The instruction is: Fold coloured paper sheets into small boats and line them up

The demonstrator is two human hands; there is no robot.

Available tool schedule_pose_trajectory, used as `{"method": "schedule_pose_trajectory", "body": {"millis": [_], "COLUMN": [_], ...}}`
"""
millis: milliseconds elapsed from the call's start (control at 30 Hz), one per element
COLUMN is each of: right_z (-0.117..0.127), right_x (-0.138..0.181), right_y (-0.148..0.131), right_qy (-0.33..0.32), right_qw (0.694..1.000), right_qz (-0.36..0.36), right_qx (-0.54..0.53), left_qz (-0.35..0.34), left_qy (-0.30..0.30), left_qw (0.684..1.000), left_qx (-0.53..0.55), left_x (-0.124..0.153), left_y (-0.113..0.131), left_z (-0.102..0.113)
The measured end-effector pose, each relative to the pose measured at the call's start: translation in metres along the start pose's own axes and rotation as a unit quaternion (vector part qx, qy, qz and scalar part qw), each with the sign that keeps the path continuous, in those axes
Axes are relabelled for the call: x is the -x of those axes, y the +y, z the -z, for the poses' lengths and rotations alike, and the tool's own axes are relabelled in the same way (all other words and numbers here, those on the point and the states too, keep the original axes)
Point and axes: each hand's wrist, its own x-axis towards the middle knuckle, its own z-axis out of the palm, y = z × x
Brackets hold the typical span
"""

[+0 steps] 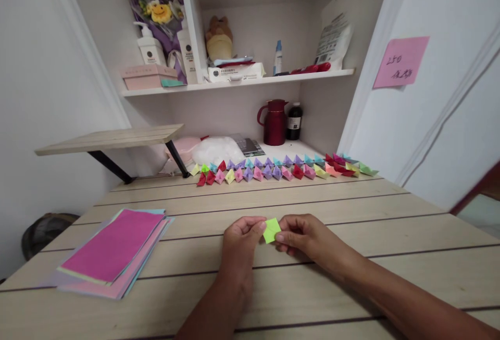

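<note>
A small folded square of lime-green paper is held between my two hands, over the middle of the wooden table. My left hand pinches its left edge between thumb and fingers. On the opposite side, my right hand grips the right edge, thumb on top and fingers curled beneath. A faint crease line runs across the paper's face. Beyond my hands, several folded paper boats in many colours stand in two rows along the back of the table.
A stack of coloured paper sheets, magenta on top, lies at the left of the wooden tabletop. Behind it stands a small raised wooden shelf on black legs. A red jug and dark bottle are in the cabinet behind.
</note>
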Motion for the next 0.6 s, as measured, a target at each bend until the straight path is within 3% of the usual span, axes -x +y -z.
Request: {"method": "schedule_pose_trajectory", "body": {"millis": [133,200,400,600], "right_z": [-0.001,-0.004,-0.016,-0.008], "right_x": [0.005,0.006,-0.008,-0.016], "right_y": [-0.007,-0.008,0.006,0.01], "right_qy": [-0.021,-0.03,0.014,0.102], "right_qw": [0.996,0.995,0.996,0.991], "right_qz": [0.085,0.091,0.051,0.068], "right_qx": [0.019,0.011,-0.07,-0.059], "left_qz": [0.074,0.098,0.058,-0.035], "left_qy": [-0.107,-0.136,-0.101,-0.081], "left_qw": [0.988,0.978,0.985,0.996], "left_qx": [0.087,0.123,0.125,0.007], "left_x": [-0.002,-0.003,-0.004,-0.004], "left_y": [0.002,0.001,-0.004,-0.002], "left_z": [0.004,0.006,0.0,-0.002]}}
